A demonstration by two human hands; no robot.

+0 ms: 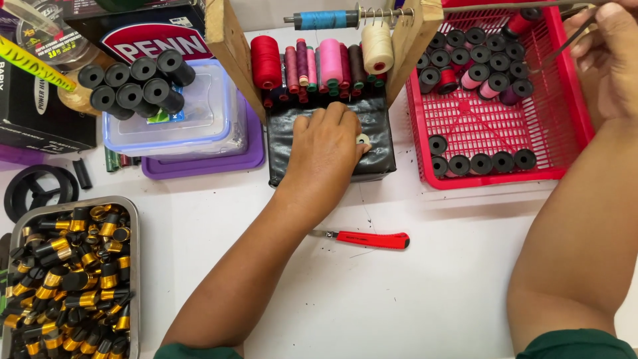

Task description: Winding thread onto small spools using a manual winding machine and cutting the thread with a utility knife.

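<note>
A white worktop (372,286) seen from above. At centre, the left hand (329,149) lies palm down on a black pad (379,143), fingers curled together over a small pale ring (363,139) — thread spools (319,63) stand just beyond at 12 o'clock. At 2 o'clock, the right hand (608,53) pinches a thin metal rod (570,41) over a red basket (495,123) of black rollers (482,161). A red-handled knife (369,239) lies at 6 o'clock; a metal tray (133,266) of black-and-gold fittings sits at 8 o'clock.

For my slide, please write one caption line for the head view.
Left hand rests on black pad below thread spools; right hand holds metal rod over red basket.
</note>
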